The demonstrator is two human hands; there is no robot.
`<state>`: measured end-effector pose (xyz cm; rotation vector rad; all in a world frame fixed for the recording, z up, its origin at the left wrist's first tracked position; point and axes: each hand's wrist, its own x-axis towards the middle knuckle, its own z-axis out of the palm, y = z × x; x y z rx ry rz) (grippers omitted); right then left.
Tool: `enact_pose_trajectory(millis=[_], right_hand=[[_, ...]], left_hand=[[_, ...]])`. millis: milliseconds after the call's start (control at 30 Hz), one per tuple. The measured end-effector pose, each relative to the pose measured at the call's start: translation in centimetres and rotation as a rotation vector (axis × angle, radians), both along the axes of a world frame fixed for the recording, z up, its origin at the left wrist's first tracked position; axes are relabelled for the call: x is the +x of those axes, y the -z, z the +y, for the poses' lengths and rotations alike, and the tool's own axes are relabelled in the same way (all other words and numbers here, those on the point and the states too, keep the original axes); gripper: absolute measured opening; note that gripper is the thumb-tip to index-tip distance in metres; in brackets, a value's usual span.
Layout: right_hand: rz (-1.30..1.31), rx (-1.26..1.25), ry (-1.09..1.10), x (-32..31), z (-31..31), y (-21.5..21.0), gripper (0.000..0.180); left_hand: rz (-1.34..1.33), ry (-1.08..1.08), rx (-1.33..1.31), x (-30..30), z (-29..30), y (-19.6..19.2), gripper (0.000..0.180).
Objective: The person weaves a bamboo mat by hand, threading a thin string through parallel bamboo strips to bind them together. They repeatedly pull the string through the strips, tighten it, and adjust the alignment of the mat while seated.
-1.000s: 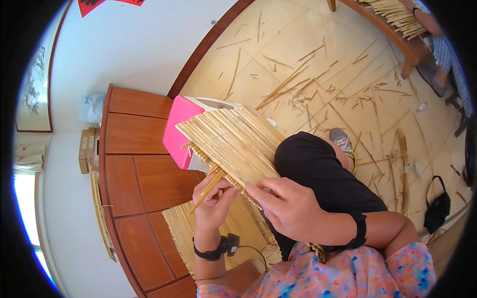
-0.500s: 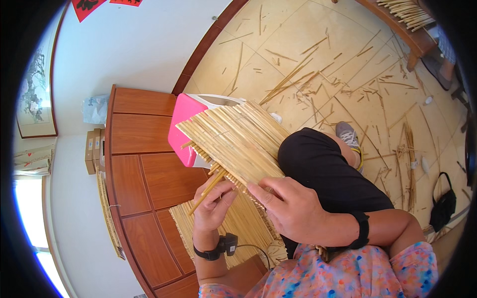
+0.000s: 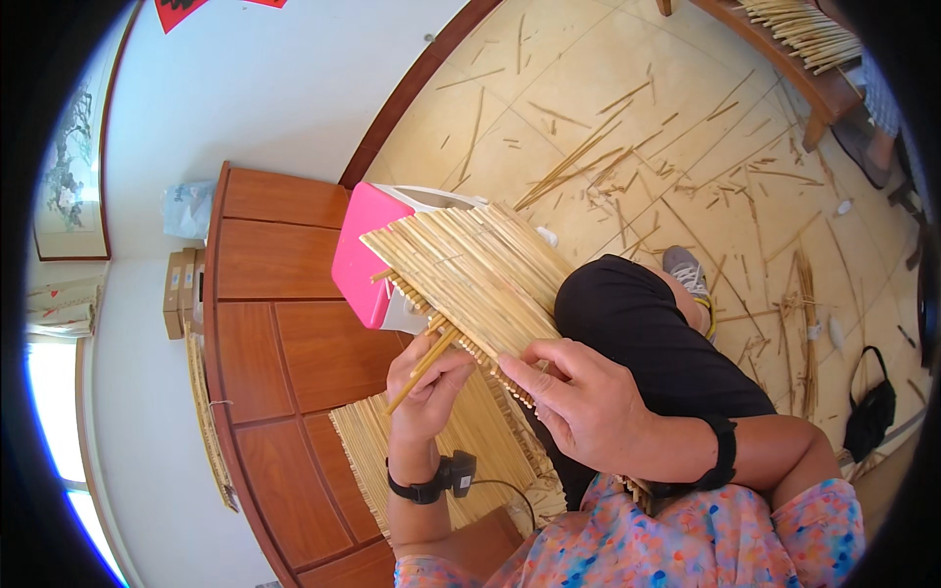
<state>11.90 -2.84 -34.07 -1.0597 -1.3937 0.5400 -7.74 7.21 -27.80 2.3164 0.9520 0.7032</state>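
A mat of pale straw-coloured stalks (image 3: pixel 470 279) lies slanted across my lap, resting against my knee and over a pink-and-white box. My left hand (image 3: pixel 428 387) is closed at its left edge, where a loose stalk (image 3: pixel 423 367) pokes out past the fingers. Other stalk ends jut from under that edge. My right hand (image 3: pixel 588 397) pinches the mat's near edge, thumb on the upper face and the other fingers partly hidden. Both wrists wear black straps, the left one with a small dark device (image 3: pixel 456 473) and a cable.
The pink-and-white box (image 3: pixel 365 260) stands beyond the mat, in front of a brown wooden cabinet (image 3: pixel 323 358). A second stalk mat (image 3: pixel 461 441) lies under my left arm. Cut stalks litter the tiled floor. A bench with stalks (image 3: pixel 804 39) and another person's foot appear at upper right.
The mat and both hands have shifted slightly to the right. My right hand has slid a little along the near edge; the left keeps its grip by the protruding stalk.
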Motion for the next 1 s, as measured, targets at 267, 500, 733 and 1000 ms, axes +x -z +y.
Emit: enact_pose_trajectory(millis=[267,500,733,1000], right_hand=[[-0.049,-0.042,-0.096,0.6,-0.1,-0.3,0.05],[-0.001,-0.033,-0.087,0.6,0.1,-0.1,0.05],[0.039,-0.026,-0.067,0.6,0.2,-0.2,0.049],[0.031,-0.027,-0.089,0.9,0.4,-0.1,0.049]], left_hand=[[-0.027,0.034,0.029,0.5,0.2,-0.1,0.012],[-0.019,0.075,0.015,1.0,0.2,-0.7,0.013],[-0.06,0.057,-0.135,-1.4,0.6,1.1,0.016],[-0.168,0.036,-0.168,-1.1,1.3,2.2,0.011]])
